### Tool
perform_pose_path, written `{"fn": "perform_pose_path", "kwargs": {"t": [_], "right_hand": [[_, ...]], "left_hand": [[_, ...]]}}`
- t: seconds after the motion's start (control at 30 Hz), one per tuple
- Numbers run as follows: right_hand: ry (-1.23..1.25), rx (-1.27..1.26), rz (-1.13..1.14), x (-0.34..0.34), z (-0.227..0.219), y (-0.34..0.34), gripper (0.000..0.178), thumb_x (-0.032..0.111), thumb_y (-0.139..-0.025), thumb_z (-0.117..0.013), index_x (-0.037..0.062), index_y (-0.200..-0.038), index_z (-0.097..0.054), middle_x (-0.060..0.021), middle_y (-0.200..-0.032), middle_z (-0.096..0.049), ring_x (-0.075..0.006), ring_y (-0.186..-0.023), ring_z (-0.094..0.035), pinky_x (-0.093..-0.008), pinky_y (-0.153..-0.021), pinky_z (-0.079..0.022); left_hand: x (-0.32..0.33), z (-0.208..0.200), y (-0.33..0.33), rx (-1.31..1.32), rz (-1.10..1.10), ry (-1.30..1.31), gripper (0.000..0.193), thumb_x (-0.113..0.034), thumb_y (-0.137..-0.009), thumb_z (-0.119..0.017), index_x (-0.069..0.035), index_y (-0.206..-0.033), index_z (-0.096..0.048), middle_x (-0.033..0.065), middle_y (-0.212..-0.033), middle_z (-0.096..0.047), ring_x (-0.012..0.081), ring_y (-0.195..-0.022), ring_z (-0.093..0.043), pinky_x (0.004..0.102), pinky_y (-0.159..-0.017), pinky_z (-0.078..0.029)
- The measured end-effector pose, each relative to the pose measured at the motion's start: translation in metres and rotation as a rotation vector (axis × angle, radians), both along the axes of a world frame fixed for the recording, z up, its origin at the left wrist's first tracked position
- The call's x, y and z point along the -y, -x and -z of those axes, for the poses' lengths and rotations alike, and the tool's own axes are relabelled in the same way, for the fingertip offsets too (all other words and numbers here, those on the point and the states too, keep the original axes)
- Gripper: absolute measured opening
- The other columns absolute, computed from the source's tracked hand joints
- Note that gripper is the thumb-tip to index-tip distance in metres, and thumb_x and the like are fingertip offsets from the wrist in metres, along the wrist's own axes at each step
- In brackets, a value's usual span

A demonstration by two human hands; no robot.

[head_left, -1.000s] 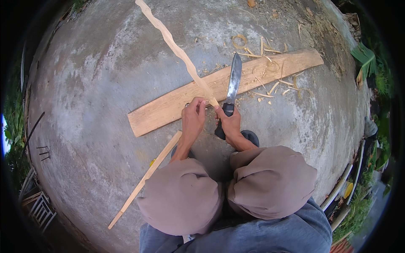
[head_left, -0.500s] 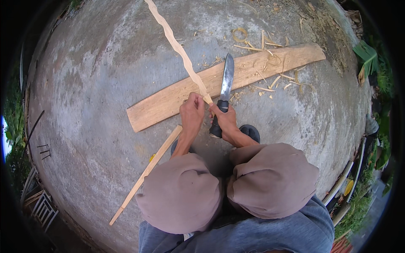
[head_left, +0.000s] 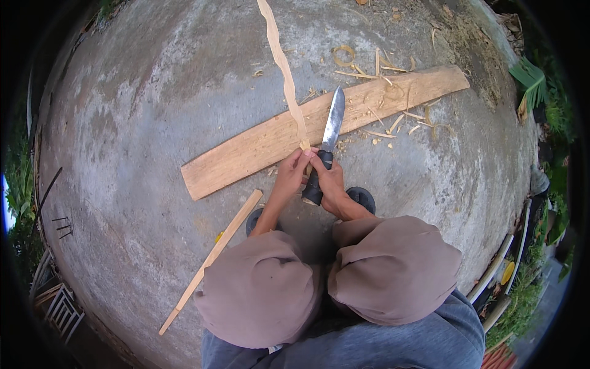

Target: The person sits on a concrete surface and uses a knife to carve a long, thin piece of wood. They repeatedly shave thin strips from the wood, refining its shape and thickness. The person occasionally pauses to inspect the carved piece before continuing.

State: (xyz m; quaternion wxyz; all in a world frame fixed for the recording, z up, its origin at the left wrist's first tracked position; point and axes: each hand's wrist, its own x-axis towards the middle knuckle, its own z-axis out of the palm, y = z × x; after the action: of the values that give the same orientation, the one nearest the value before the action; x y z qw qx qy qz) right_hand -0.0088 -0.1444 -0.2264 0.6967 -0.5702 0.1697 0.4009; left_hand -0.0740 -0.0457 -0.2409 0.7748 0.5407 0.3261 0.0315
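A long, pale wavy wooden strip [head_left: 287, 77] runs from the top edge down to my fingers. Its near end is pinched by my left hand [head_left: 290, 176], which is closed on it. My right hand [head_left: 332, 182] is wrapped around the black handle of a large knife [head_left: 334, 120], the blade pointing away from me. The right thumb and fingertips also touch the strip's end, meeting the left fingertips there. Below the strip and blade lies a broad wooden plank [head_left: 246, 158], slanting up to the right.
Wood shavings [head_left: 393, 126] and a curled ring of shaving [head_left: 343, 56] lie on and around the plank's right half. A narrow wooden stick [head_left: 212, 258] rests beside my left knee. Concrete floor [head_left: 129, 166] surrounds everything, with plants [head_left: 531, 86] at the right rim.
The strip has swung to the right and now stands more upright. My left hand has moved right and down, its fingertips meeting the right ones. The knife has tilted slightly right.
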Motion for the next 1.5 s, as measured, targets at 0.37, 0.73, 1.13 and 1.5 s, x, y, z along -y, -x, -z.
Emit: {"fn": "perform_pose_path", "kwargs": {"t": [0.37, 0.73, 1.13, 1.5], "right_hand": [[0.312, 0.941, -0.494, 0.048, 0.016, -0.038, 0.035, 0.032, -0.1, -0.071, 0.0009, -0.111, -0.059, -0.0173, -0.08, -0.07, -0.0276, -0.066, -0.071, -0.0381, -0.061, -0.053], [0.482, 1.191, -1.056, 0.048, 0.015, -0.056, 0.045, 0.046, -0.101, -0.065, 0.0022, -0.107, -0.058, -0.0246, -0.087, -0.071, -0.0476, -0.079, -0.069, -0.0529, -0.067, -0.055], [0.462, 1.233, -1.059, 0.024, 0.013, -0.049, 0.045, 0.046, -0.104, -0.059, 0.0013, -0.112, -0.058, -0.027, -0.092, -0.071, -0.049, -0.082, -0.069, -0.0549, -0.069, -0.056], [0.598, 1.194, -1.118, 0.02, 0.014, -0.043, 0.045, 0.047, -0.105, -0.057, 0.0019, -0.11, -0.055, -0.0263, -0.094, -0.071, -0.0495, -0.083, -0.07, -0.0558, -0.07, -0.056]], "left_hand": [[-0.02, 0.024, 0.018, -0.086, 0.083, 0.302, 0.041, -0.049, -0.113, -0.044, -0.011, -0.121, -0.056, 0.0015, -0.081, -0.056, 0.0087, -0.057, -0.047, 0.0223, -0.051, -0.039], [-0.017, 0.065, 0.03, -0.156, 0.085, -0.254, 0.043, -0.04, -0.112, -0.049, -0.004, -0.099, -0.068, 0.0014, -0.069, -0.057, 0.009, -0.059, -0.05, 0.0264, -0.055, -0.04], [-0.007, 0.052, 0.026, -0.252, 0.084, -0.783, 0.04, -0.032, -0.109, -0.049, 0.0, -0.094, -0.069, 0.0219, -0.083, -0.071, 0.0428, -0.08, -0.07, 0.051, -0.075, -0.052], [-0.003, 0.055, 0.028, -0.384, 0.136, -0.968, 0.032, -0.031, -0.109, -0.051, -0.004, -0.1, -0.066, 0.0216, -0.082, -0.072, 0.046, -0.08, -0.07, 0.0553, -0.073, -0.051]]}}
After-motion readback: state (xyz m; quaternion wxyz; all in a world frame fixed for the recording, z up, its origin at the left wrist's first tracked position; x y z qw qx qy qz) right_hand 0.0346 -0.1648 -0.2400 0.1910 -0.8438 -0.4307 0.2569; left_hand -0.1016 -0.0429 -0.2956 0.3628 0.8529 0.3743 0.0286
